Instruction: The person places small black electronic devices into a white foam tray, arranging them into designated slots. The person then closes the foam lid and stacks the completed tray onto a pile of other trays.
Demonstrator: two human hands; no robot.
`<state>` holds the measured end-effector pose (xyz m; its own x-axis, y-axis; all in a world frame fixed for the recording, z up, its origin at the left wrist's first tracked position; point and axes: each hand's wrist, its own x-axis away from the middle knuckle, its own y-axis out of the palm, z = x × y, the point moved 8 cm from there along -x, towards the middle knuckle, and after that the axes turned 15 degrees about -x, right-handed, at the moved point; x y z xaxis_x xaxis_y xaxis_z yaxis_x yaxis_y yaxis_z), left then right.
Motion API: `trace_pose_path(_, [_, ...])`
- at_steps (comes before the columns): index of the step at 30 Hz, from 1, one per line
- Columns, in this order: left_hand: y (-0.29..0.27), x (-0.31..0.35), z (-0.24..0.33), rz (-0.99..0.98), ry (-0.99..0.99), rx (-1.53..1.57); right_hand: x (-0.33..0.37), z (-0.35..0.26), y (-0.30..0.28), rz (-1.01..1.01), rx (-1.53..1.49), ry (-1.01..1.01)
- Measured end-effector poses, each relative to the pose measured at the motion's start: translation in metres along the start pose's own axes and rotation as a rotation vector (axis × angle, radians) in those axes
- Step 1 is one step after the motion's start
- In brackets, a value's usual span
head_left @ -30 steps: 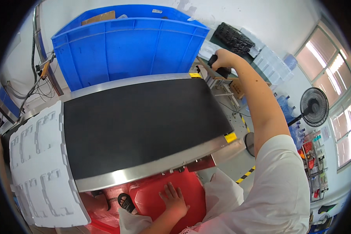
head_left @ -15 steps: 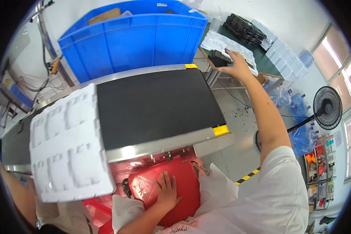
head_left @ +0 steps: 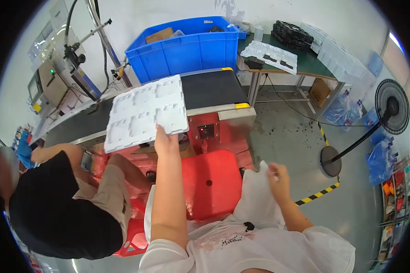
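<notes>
My left hand grips the near edge of a white moulded plastic tray; the thumb lies on top and the other fingers are hidden beneath. Rows of shaped recesses cover the tray, which is tilted over the black conveyor belt and its metal edge. My right hand hangs beside my right thigh, away from the belt. Its fingers look bent and slightly blurred, and I see nothing clearly in them. In front of me stands a red plastic stool with a hole in its seat.
A co-worker in a black shirt sits close on my left. Behind the belt is a large blue bin. A green table at the back right bears another white tray and black parts. A standing fan is far right.
My left hand has left the red stool and now holds the white tray, which has shifted right. My right hand has drawn back from the green table to my thigh. The view has widened.
</notes>
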<state>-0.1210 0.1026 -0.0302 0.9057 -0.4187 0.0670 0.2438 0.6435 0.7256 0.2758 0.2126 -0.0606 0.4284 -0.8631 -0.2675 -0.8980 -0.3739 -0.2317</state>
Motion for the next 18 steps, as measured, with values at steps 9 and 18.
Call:
trace_pose_path(9, [-0.139,0.13,0.079,0.113,0.11,-0.792,0.169,0.04,0.163,-1.144,0.347,-0.17])
trace_pose_path(18, [-0.272,0.254,0.095,-0.023,-0.31,-0.984,0.156,0.113,0.123,-0.444,-0.972,1.114])
